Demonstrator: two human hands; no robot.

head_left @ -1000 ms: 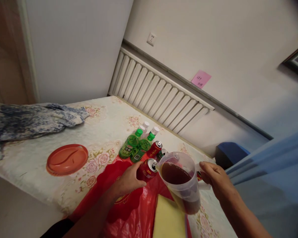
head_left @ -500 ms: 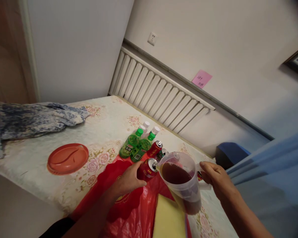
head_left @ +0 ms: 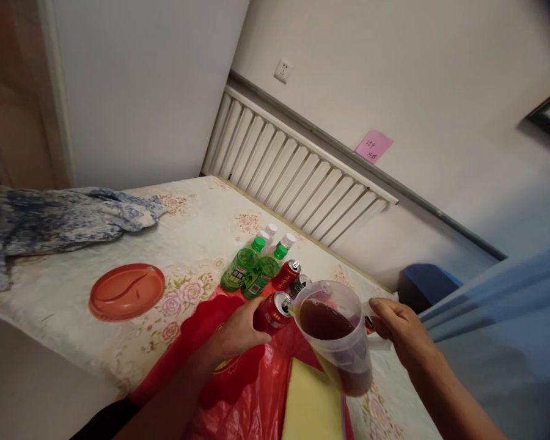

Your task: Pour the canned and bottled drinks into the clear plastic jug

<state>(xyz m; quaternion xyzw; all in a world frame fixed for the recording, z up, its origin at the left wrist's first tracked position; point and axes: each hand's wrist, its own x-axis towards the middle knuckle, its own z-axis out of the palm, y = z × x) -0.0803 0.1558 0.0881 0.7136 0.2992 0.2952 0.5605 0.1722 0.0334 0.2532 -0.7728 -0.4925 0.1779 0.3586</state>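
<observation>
My left hand (head_left: 236,333) grips a red drink can (head_left: 271,311), tilted with its open top against the rim of a clear plastic pitcher (head_left: 337,339). Dark brown liquid fills the pitcher's lower part. My right hand (head_left: 396,330) holds the pitcher by its handle. Both are above a red plastic bag (head_left: 238,391) on a table with a floral cloth (head_left: 192,244).
Two green bottles (head_left: 252,269) and two white-capped bottles (head_left: 269,232) stand behind, with two more cans (head_left: 289,274) beside them. An orange lid (head_left: 126,292) lies at left, blue patterned fabric (head_left: 59,217) farther left, a yellow pad (head_left: 309,406) in front. A radiator (head_left: 297,177) lines the wall.
Hardly anything has moved. Both hands keep the can and pitcher in the same pose; the view has drifted very slightly.
</observation>
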